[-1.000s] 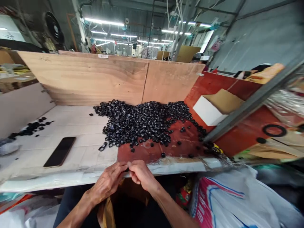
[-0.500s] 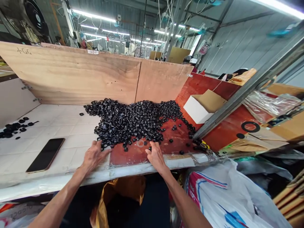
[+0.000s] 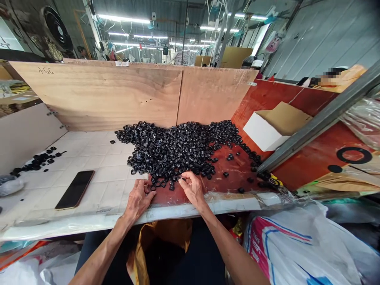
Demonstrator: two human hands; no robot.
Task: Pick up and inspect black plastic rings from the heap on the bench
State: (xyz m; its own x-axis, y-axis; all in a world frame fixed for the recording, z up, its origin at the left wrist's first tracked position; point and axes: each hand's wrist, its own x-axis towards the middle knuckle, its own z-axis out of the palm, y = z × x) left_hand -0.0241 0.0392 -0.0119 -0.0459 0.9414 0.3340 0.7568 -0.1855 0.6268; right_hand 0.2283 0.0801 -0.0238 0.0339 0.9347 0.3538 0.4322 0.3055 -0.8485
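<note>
A heap of small black ring-shaped plastic parts (image 3: 175,148) spreads over the back and middle of the worktable. At its front left edge, my left hand (image 3: 139,201) rests on the table with its thumb apart from its bent fingers; no held part is visible. My right hand (image 3: 192,190) is at the front of the heap, thumb and forefinger pinched on a small black ring part (image 3: 183,179). Several loose rings lie between the hands. Below the table edge, an open yellow-brown bag (image 3: 141,259) is at my lap, its inside dark.
A phone (image 3: 75,190) lies left on the white surface, with a smaller group of black pieces (image 3: 38,162) beyond it. Wooden boards (image 3: 118,95) wall the back. An open carton (image 3: 264,130) stands right, behind a slanting metal bar (image 3: 314,126). White plastic sacks (image 3: 285,245) sit below right.
The view has turned slightly left. My left hand has shifted right along the front of the heap. The right hand has come left, closer to the other hand.
</note>
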